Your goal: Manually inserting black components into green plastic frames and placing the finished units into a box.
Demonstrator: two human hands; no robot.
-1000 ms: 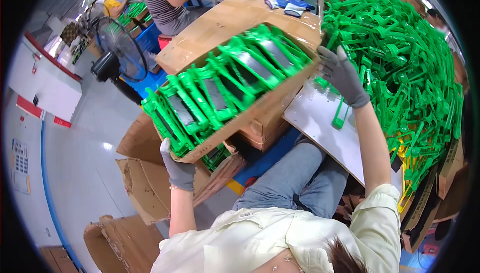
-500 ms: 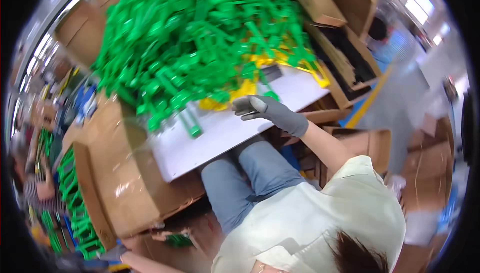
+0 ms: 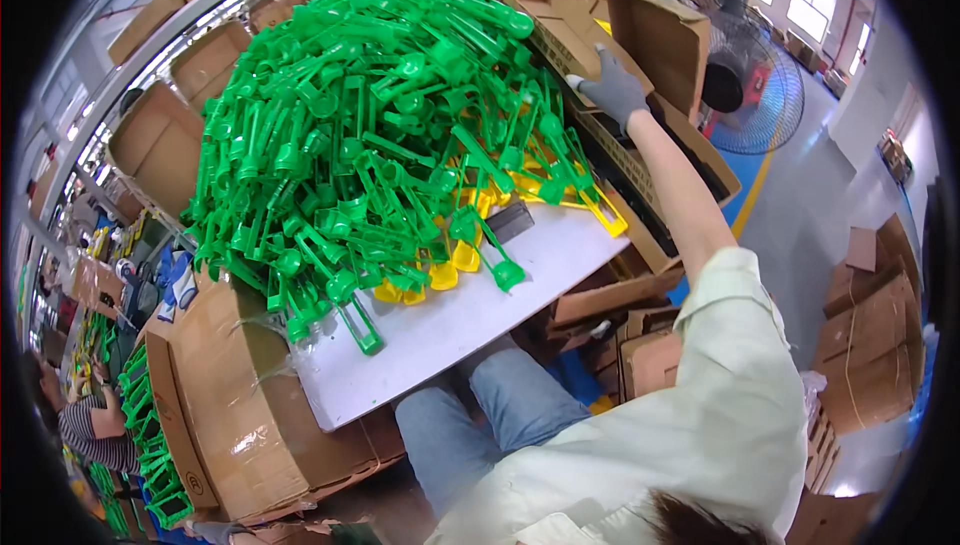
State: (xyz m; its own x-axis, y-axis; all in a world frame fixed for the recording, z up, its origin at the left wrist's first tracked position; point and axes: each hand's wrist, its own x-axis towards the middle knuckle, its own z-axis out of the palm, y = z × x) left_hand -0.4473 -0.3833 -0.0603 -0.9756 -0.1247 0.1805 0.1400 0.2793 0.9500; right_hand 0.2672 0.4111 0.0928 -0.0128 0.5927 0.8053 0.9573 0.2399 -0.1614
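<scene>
My left hand (image 3: 212,532), its grip too cut off to tell, is by the box (image 3: 180,415), the green pile (image 3: 350,135) sits on the board (image 3: 450,340), probably for easy reach, and my right hand (image 3: 615,90), fingers spread, seemingly empty, hovers at the carton (image 3: 570,30).

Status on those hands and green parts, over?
Right hand at cardboard box, grip unclear. Left hand partly out of frame. Green parts heaped on white board, boxes crowding alongside.
</scene>
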